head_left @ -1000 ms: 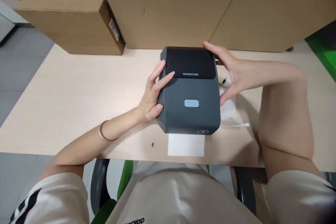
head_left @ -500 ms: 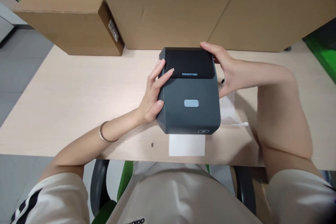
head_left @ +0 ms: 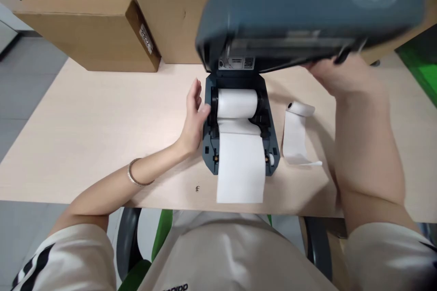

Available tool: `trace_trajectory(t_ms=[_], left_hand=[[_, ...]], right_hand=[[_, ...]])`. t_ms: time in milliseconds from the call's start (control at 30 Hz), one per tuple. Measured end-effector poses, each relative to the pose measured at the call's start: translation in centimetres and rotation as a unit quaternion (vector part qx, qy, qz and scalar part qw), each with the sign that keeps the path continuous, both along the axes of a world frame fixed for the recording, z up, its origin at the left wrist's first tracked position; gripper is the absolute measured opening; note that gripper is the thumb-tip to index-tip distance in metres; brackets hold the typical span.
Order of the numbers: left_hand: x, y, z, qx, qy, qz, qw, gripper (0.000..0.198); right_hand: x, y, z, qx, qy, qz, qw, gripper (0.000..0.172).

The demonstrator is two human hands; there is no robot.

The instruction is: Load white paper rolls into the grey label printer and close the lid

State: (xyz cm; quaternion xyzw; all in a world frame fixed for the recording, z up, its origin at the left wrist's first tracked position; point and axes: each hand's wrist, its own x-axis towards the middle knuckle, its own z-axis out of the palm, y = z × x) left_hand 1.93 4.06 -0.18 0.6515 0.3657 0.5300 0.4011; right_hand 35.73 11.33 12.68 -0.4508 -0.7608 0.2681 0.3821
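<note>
A dark blue-grey label printer (head_left: 207, 163) stands in front of me with its lid (head_left: 283, 13) raised and tilted back, blurred by motion. My right hand (head_left: 344, 75) grips the lid's right edge from below, its fingers partly hidden. Inside the base sits a white label roll (head_left: 238, 103), its paper strip (head_left: 241, 168) running forward past the printer's front edge. My left hand (head_left: 194, 120) is upright against the base's left side, fingers stretched out and thumb at the rim. To the printer's right lies a smaller roll of white paper (head_left: 300, 109), partly unrolled.
Cardboard boxes stand along the back, a large one (head_left: 170, 13) behind the printer and a smaller one (head_left: 85, 36) at the left. The pale wooden table (head_left: 102, 122) ends close to my body. A small dark mark (head_left: 197, 188) shows near its front edge.
The printer's lid has swung up and back, lifted by my right hand, exposing the roll inside. My left hand has slipped off the lid to the base's left side.
</note>
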Motion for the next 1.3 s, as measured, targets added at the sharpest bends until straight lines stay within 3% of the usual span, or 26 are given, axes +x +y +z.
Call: trace_trajectory(t_ms=[100, 200, 433, 533, 633, 700, 767, 833, 900, 1067, 1300], left_hand=[[-0.5, -0.2, -0.6, -0.064, 0.017, -0.046, 0.997, 0.101], [-0.8, -0.3, -0.2, -0.087, 0.013, -0.074, 0.993, 0.108], [-1.3, 0.2, 0.7, -0.053, 0.004, -0.072, 0.996, 0.095], [-1.3, 0.3, 0.9, -0.054, 0.008, -0.05, 0.997, 0.092], [-1.2, 0.3, 1.0, -0.06, 0.009, -0.039, 0.997, 0.091], [-1.2, 0.4, 1.1, -0.061, 0.009, -0.036, 0.997, 0.091], [-1.2, 0.5, 1.2, -0.058, 0.014, -0.033, 0.998, 0.089], [-1.1, 0.5, 1.2, -0.055, 0.021, -0.031, 0.998, 0.088], [-1.1, 0.5, 1.3, -0.054, 0.029, -0.032, 0.998, 0.087], [-1.1, 0.6, 1.3, -0.043, 0.033, -0.03, 0.998, 0.088], [-1.1, 0.5, 1.3, -0.046, 0.03, -0.033, 0.998, 0.089]], right_hand=[[-1.6, 0.5, -1.1, 0.008, 0.069, -0.036, 0.997, 0.071], [-3.1, 0.7, -1.7, 0.002, 0.103, -0.083, 0.991, 0.064], [-4.5, 1.4, -2.8, -0.029, 0.138, -0.142, 0.98, 0.061], [-4.6, 0.9, -2.5, -0.011, 0.087, -0.194, 0.977, 0.051], [-5.2, -0.9, -1.3, 0.047, -0.041, -0.252, 0.966, 0.04], [-6.1, -2.6, -0.5, 0.081, -0.132, -0.197, 0.968, 0.035], [-7.1, -4.0, -0.2, 0.119, -0.21, -0.083, 0.967, 0.03], [-7.9, -4.8, -0.6, 0.153, -0.267, 0.012, 0.951, 0.043], [-8.3, -5.0, -1.5, 0.165, -0.298, 0.059, 0.938, 0.059], [-8.2, -4.0, -3.4, 0.148, -0.313, 0.078, 0.935, 0.074], [-8.5, -3.8, -2.0, 0.146, -0.291, 0.098, 0.94, 0.057]])
